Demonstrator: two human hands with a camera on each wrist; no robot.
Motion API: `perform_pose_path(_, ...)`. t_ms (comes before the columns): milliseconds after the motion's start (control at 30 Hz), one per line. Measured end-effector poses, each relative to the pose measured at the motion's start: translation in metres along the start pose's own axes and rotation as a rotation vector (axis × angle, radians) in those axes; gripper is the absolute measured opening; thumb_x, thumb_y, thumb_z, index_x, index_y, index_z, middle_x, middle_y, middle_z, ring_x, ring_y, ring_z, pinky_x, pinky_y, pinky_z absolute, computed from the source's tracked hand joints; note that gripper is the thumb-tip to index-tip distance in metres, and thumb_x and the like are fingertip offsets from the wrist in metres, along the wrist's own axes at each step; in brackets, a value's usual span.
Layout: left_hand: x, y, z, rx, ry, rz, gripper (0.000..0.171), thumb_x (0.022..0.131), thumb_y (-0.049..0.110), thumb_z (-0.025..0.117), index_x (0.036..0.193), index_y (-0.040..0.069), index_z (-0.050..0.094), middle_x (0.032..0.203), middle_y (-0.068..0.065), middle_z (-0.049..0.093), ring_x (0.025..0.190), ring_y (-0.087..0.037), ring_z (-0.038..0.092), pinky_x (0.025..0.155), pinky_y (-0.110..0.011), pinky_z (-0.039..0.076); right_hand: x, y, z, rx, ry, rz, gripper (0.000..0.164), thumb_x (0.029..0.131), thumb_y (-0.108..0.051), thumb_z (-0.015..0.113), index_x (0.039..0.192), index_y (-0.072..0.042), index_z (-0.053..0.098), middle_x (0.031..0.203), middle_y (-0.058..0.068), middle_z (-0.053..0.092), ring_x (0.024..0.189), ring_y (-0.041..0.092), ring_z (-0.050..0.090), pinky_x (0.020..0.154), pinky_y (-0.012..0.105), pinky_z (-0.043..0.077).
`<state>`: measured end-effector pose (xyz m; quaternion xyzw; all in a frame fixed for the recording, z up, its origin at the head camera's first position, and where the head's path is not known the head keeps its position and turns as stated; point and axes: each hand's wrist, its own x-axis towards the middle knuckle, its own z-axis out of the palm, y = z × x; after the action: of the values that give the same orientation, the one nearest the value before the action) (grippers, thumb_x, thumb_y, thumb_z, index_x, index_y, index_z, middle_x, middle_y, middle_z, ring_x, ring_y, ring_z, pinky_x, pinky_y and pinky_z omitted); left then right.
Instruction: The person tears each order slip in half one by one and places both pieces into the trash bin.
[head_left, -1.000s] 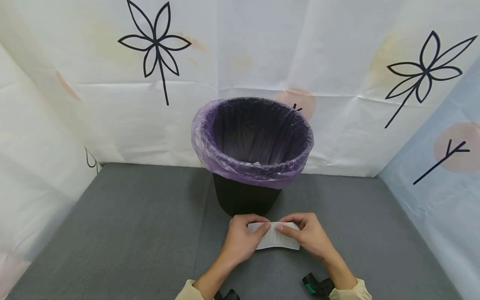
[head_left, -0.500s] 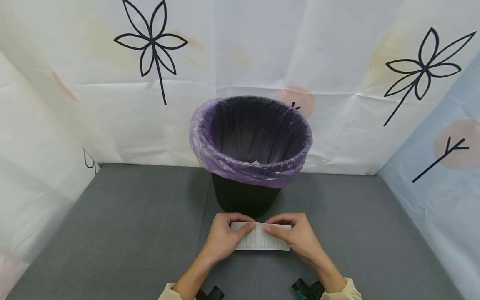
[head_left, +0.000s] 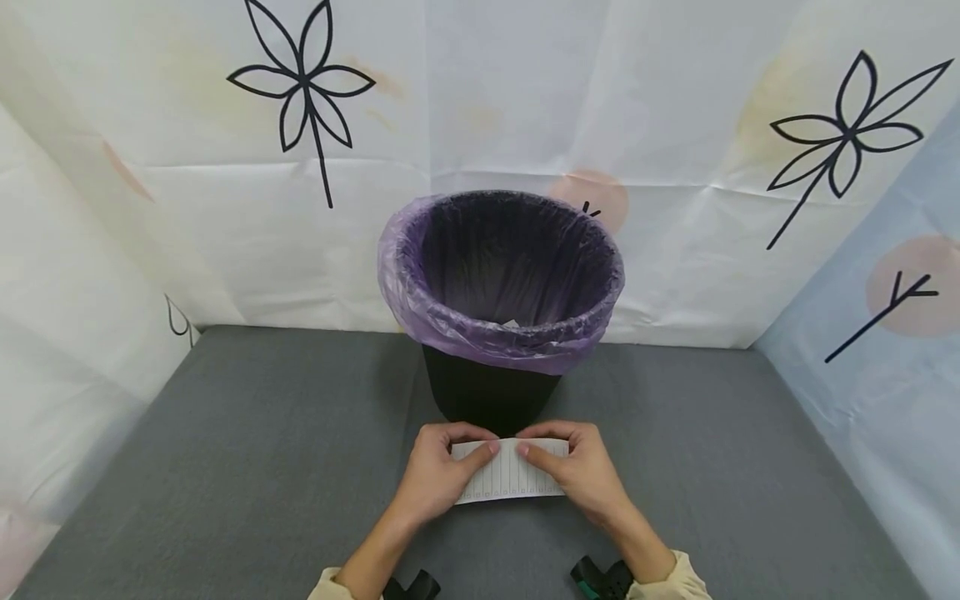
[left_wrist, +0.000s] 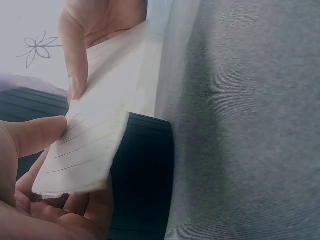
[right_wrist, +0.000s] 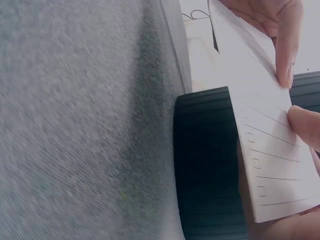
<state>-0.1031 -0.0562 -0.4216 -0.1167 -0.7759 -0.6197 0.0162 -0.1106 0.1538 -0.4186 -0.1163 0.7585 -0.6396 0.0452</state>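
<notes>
A strip of white lined paper (head_left: 512,473) with small printed checkboxes is stretched between both hands, just in front of the bin. My left hand (head_left: 435,477) pinches its upper edge, thumb on the near face and fingers behind. The right hand (head_left: 588,473) grips it the same way, and the two thumbtips sit close together near the middle. In the right wrist view the lines and boxes on the paper (right_wrist: 265,140) show clearly. Seen from the left wrist, the lower end of the paper (left_wrist: 90,140) looks slightly rough. The fingers behind it are partly hidden.
A black bin (head_left: 487,392) lined with a purple plastic bag (head_left: 510,354) stands right behind the hands on the grey surface (head_left: 285,467). A small white scrap (head_left: 512,323) shows inside its rim. Patterned white cloth (head_left: 517,92) hangs at the back and sides.
Both hands have shifted left in the head view with the paper, and the thumbs have stayed close together. The paper's printed lines now face the camera more plainly.
</notes>
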Motion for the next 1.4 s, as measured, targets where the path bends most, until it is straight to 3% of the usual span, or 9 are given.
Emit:
perform_pose_path(200,-0.002,-0.003,0.001,0.016,-0.006,0.000,0.005,0.090,0.015,0.078,0.092,0.013,0.081,0.092,0.004,0.076,0.090,-0.015,0.067,0.082,-0.032,0.051,-0.001,0.002,0.006,-0.014,-0.015,0.005,0.016,0.090,-0.009,0.078,0.100,0.002,0.077,0.096,0.016,0.073,0.077,0.016,0.065,0.063,0.027,0.054)
perform_pose_path(533,-0.001,-0.008,0.001,0.066,-0.041,0.026,0.005,0.092,0.013,0.075,0.091,0.014,0.080,0.090,0.008,0.075,0.089,-0.012,0.068,0.084,-0.034,0.053,-0.002,0.003,0.009,-0.097,0.019,-0.045,0.011,0.088,-0.010,0.080,0.096,-0.004,0.079,0.094,0.006,0.076,0.088,0.017,0.067,0.075,0.028,0.052)
perform_pose_path(733,0.000,-0.009,0.000,0.089,-0.052,0.032,0.005,0.092,0.013,0.075,0.090,0.015,0.080,0.089,0.009,0.075,0.088,-0.011,0.068,0.082,-0.033,0.053,-0.001,0.005,0.010,-0.111,0.013,-0.078,0.009,0.088,-0.008,0.079,0.095,-0.003,0.079,0.091,0.006,0.076,0.082,0.016,0.067,0.070,0.026,0.052)
perform_pose_path(900,0.001,-0.009,0.000,0.080,-0.057,0.018,0.005,0.092,0.014,0.075,0.090,0.015,0.080,0.089,0.010,0.075,0.089,-0.011,0.067,0.082,-0.034,0.053,-0.001,0.006,0.010,-0.098,0.005,-0.079,0.009,0.088,-0.008,0.079,0.095,-0.002,0.078,0.090,0.008,0.076,0.078,0.014,0.066,0.066,0.025,0.052)
perform_pose_path(1400,-0.003,-0.011,0.002,0.068,-0.060,0.020,0.005,0.092,0.016,0.075,0.092,0.016,0.081,0.091,0.012,0.074,0.090,-0.010,0.068,0.083,-0.037,0.054,-0.002,0.007,0.012,-0.120,-0.013,-0.081,0.010,0.089,-0.011,0.079,0.095,-0.003,0.078,0.092,0.006,0.076,0.085,0.016,0.067,0.072,0.028,0.052)
